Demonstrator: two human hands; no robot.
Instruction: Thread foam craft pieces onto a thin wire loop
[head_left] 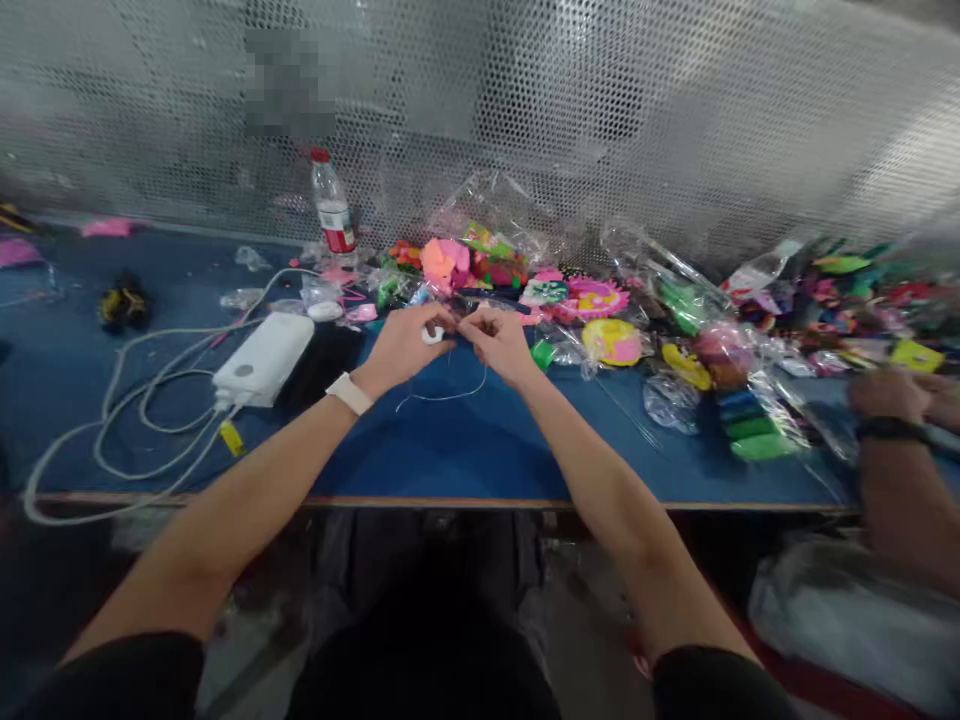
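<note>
My left hand [411, 345] and my right hand [501, 342] meet fingertip to fingertip above the blue table, both closed in a pinch. A white ring-like piece [432, 336] sits at the fingers of my left hand. From beneath my right hand a thin white thread [448, 398] trails in a curve over the table; its upper end is hidden at the fingers. Whatever small thing lies between the fingertips is too small to make out. Just beyond my hands is a heap with a pink and orange foam-like piece [445, 264].
A white power bank [264, 358] with looped cables lies left, near a red-capped bottle [332, 205]. Colourful pieces, a yellow and pink disc [612, 342] and plastic wrappers spread right. Another person's hand [890, 395] is at the far right. Perforated metal [562, 100] stands behind the table [450, 465].
</note>
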